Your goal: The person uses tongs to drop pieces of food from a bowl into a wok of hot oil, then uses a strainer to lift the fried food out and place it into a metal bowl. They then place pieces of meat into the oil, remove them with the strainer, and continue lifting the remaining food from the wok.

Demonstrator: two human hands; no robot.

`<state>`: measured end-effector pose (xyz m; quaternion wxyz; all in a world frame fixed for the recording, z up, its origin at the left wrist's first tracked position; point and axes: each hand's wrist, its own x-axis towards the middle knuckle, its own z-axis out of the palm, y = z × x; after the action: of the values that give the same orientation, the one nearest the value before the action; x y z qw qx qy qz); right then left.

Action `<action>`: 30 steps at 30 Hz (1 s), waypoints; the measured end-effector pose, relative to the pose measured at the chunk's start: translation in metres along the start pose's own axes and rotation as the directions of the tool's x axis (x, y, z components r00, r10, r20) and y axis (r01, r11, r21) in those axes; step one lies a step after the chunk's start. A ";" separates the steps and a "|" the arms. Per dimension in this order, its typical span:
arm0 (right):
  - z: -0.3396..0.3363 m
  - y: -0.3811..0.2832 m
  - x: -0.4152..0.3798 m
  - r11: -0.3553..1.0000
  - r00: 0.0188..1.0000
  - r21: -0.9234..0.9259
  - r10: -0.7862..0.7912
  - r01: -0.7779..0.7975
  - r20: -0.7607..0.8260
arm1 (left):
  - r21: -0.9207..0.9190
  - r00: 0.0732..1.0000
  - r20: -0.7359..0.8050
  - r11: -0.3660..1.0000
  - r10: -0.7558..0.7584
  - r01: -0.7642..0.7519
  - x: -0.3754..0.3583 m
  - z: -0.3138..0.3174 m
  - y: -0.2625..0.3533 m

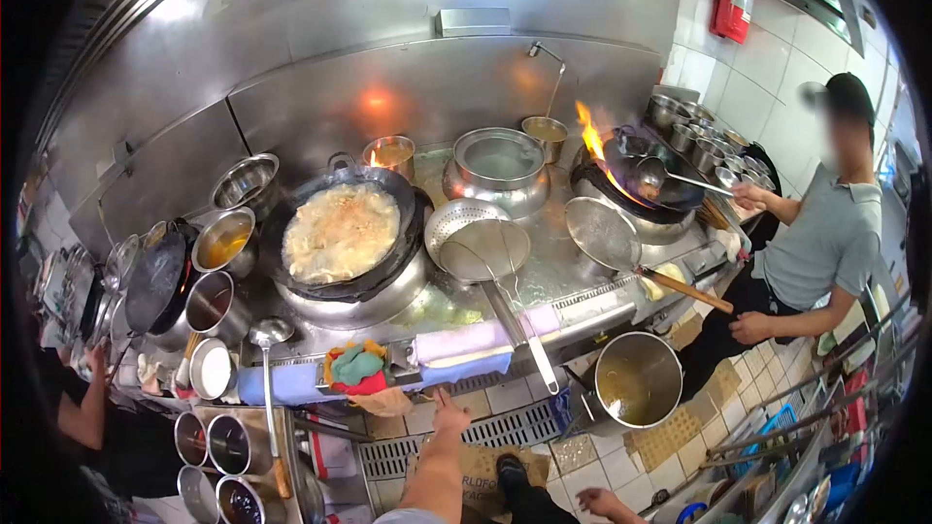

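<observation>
My left hand (449,414) reaches forward at the stove's front edge, fingers stretched out, just right of a bunch of coloured cloths (357,369) and below a lilac folded towel (466,338). Nothing shows in its fingers. Low in the view, my right hand (604,503) hangs over the floor with loosely parted fingers, holding nothing. Beyond my left hand, a large wok (401,196) of bubbling pale food in oil sits on a burner. Right of it, a perforated strainer and a mesh skimmer (485,250) rest over the stove, the skimmer's long handle pointing toward me.
A co-worker (820,243) at right holds a ladle (684,179) over a flaming wok (670,196). Another person's arm (85,408) shows at left. A large pot (639,380) stands below the counter; sauce pots (231,443) and a ladle (271,335) stand left.
</observation>
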<state>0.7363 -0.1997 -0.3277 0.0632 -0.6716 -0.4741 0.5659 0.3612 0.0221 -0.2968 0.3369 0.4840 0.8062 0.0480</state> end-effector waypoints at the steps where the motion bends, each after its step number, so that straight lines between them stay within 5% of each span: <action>1: -0.015 -0.047 0.000 0.999 0.991 -0.023 -0.047 0.044 -0.121 | 0.091 0.998 0.061 0.996 -0.002 -0.004 -0.001 -0.001 0.004; 2: -0.023 -0.045 0.039 0.976 0.952 -0.152 -0.188 0.155 -0.241 | 0.097 0.997 0.069 0.995 -0.013 0.006 0.007 -0.003 0.010; 3: -0.036 -0.104 0.040 0.970 0.934 0.107 -0.176 0.218 -0.312 | 0.201 0.982 0.188 0.979 0.006 -0.044 0.013 -0.006 0.015; 4: -0.045 -0.158 0.046 0.878 0.807 0.066 -0.405 0.475 -0.430 | 0.193 0.949 0.304 0.971 0.078 -0.141 0.012 -0.009 0.017; 5: -0.048 -0.172 0.076 0.880 0.849 0.226 -0.291 0.419 -0.442 | 0.164 0.898 0.414 0.958 0.148 -0.234 0.011 -0.013 0.020; 6: -0.051 -0.211 0.081 0.803 0.869 0.403 -0.266 0.439 -0.418 | -0.105 0.883 0.424 0.979 0.202 -0.174 0.004 -0.014 0.025; 7: -0.048 -0.217 0.116 0.795 0.824 0.309 -0.376 0.522 -0.424 | -0.363 0.865 0.432 0.927 0.256 -0.093 -0.003 -0.016 0.032; 8: -0.039 -0.232 0.142 0.801 0.839 0.334 -0.344 0.496 -0.421 | -0.670 0.894 0.406 0.727 0.189 0.150 -0.014 -0.018 0.039; 9: -0.036 -0.260 0.147 0.869 0.876 0.252 -0.327 0.426 -0.355 | -0.674 0.902 0.393 0.724 0.180 0.149 -0.025 -0.031 0.054; 11: -0.049 -0.318 0.126 0.820 0.724 -0.184 -0.567 0.542 -0.392 | -0.919 0.905 0.374 0.210 0.204 0.333 -0.053 -0.069 0.092; 12: -0.059 -0.357 0.103 0.710 0.592 -0.462 -0.701 0.531 -0.397 | -0.932 0.901 0.360 0.131 0.243 0.337 -0.050 -0.075 0.102; 14: -0.087 -0.418 0.066 0.781 0.741 -0.487 -0.581 0.391 -0.336 | -0.920 0.886 0.363 -0.036 0.290 0.389 -0.043 -0.090 0.134; 18: -0.132 -0.457 0.050 0.705 0.613 -0.455 -0.704 0.543 -0.359 | -0.866 0.863 0.453 -0.120 0.223 0.486 -0.029 -0.125 0.189; 19: -0.142 -0.453 0.050 0.568 0.425 -0.488 -0.822 0.662 -0.380 | -0.829 0.841 0.456 -0.204 0.290 0.520 -0.023 -0.123 0.195; 21: -0.167 -0.453 0.035 0.618 0.472 -0.465 -0.786 0.634 -0.399 | -0.762 0.830 0.364 -0.376 0.422 0.526 -0.018 -0.138 0.216; 24: -0.212 -0.477 -0.014 0.741 0.596 -0.306 -0.667 0.598 -0.448 | -0.660 0.769 0.354 -0.440 0.532 0.609 -0.010 -0.150 0.232; 25: -0.227 -0.471 -0.005 0.681 0.524 -0.320 -0.721 0.659 -0.454 | -0.683 0.772 0.295 -0.441 0.563 0.583 -0.015 -0.152 0.225; 26: -0.237 -0.490 -0.038 0.744 0.628 -0.223 -0.657 0.630 -0.418 | -0.643 0.716 0.322 -0.412 0.619 0.646 -0.028 -0.162 0.216; 27: -0.250 -0.494 -0.037 0.726 0.619 -0.176 -0.667 0.665 -0.413 | -0.597 0.654 0.355 -0.376 0.668 0.708 -0.050 -0.177 0.206; 30: -0.276 -0.531 -0.076 0.709 0.662 0.027 -0.644 0.705 -0.382 | -0.700 0.726 0.331 -0.358 0.603 0.617 -0.114 -0.247 0.179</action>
<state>0.6690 0.1588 0.1522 0.4088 -0.5269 -0.6199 0.4134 0.3841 0.0855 0.0217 0.8422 -0.0589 0.1851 0.5030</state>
